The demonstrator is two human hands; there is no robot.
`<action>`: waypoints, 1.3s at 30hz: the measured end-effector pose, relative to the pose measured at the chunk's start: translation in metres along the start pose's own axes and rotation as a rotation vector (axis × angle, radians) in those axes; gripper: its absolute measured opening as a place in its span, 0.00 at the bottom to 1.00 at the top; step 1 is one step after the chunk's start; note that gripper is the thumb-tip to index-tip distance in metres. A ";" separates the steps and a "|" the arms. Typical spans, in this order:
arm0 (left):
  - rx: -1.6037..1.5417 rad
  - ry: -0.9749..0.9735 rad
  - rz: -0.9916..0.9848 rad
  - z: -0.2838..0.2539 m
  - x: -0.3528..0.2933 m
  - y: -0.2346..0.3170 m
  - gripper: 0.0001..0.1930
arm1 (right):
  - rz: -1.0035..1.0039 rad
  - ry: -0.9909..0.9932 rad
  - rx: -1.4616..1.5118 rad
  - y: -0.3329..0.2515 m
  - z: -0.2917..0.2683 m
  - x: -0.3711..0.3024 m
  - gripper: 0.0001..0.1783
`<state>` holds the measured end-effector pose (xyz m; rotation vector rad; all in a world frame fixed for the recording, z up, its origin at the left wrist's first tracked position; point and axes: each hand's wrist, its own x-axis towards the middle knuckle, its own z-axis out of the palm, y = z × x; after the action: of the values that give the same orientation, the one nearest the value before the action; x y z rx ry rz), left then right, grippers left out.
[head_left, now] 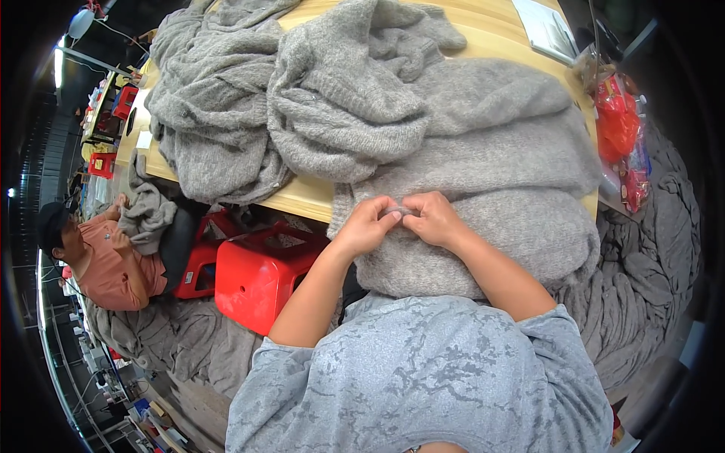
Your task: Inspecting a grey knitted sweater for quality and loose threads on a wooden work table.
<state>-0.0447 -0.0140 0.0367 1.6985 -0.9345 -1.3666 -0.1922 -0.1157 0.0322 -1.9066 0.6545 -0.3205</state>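
A grey knitted garment [491, 219] lies over the near edge of the wooden table and hangs down in front of my body. My left hand [370, 224] pinches a small fold of its knit between thumb and fingers. Close beside it, my right hand [436, 219] grips the same fold, thumb against thumb. Whether anything small, such as a needle, sits between the fingertips is too small to make out. Beyond my hands, more of the grey knit rises in a bunched heap [340, 98].
Another pile of grey knitwear [215, 106] covers the left of the wooden table [491, 26]. Red plastic stools [257, 279] stand at left, where a seated person [113, 260] handles grey knit. Red plastic bags [618, 121] hang at the right edge. Heaped knitwear [642, 257] covers the floor.
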 end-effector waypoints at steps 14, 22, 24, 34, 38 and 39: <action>0.498 0.256 0.562 0.012 -0.022 -0.003 0.09 | -0.282 0.018 -0.271 -0.014 -0.014 0.011 0.09; 0.495 0.455 0.628 0.025 -0.019 -0.011 0.11 | -0.162 -0.058 -0.293 -0.008 -0.010 0.018 0.05; 0.444 0.488 0.636 0.028 -0.020 -0.012 0.11 | -0.052 -0.081 -0.141 -0.004 -0.012 0.015 0.07; 0.517 0.510 0.568 0.029 -0.018 -0.012 0.14 | 0.204 -0.095 -0.069 -0.016 -0.011 0.018 0.09; 0.571 0.406 0.506 0.024 -0.014 -0.010 0.14 | 0.099 -0.094 -0.174 -0.013 -0.014 0.017 0.10; 0.562 0.404 0.510 0.023 -0.012 -0.009 0.13 | -0.035 -0.073 -0.238 -0.009 -0.013 0.017 0.08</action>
<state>-0.0682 -0.0013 0.0307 1.8525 -1.4611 -0.4199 -0.1818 -0.1328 0.0444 -2.1482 0.6340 -0.2008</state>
